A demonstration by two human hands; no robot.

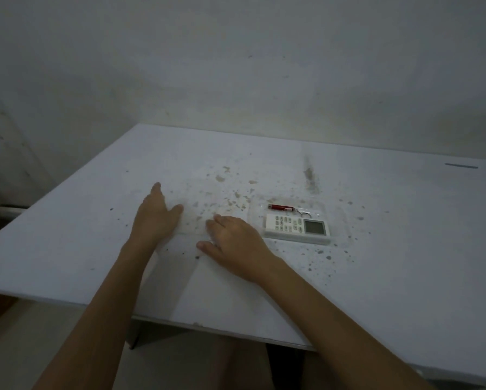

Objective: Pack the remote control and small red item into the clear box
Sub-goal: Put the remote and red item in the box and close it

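A white remote control (297, 225) and a small red keychain light (281, 207) are seen lying inside the clear box (322, 211), right of centre on the stained white surface (405, 249), the light just beyond the remote. A clear lid (192, 220) is pressed flat to the left of the box under the left hand (156, 218) and right hand (233, 235), both grips spread apart, fingers extended

My right hand (233, 237) covers its own fingertips. Clear lid (194, 218) between my hands barely visible, edges uncertain. Remote control (297, 224) button labels too small to read.
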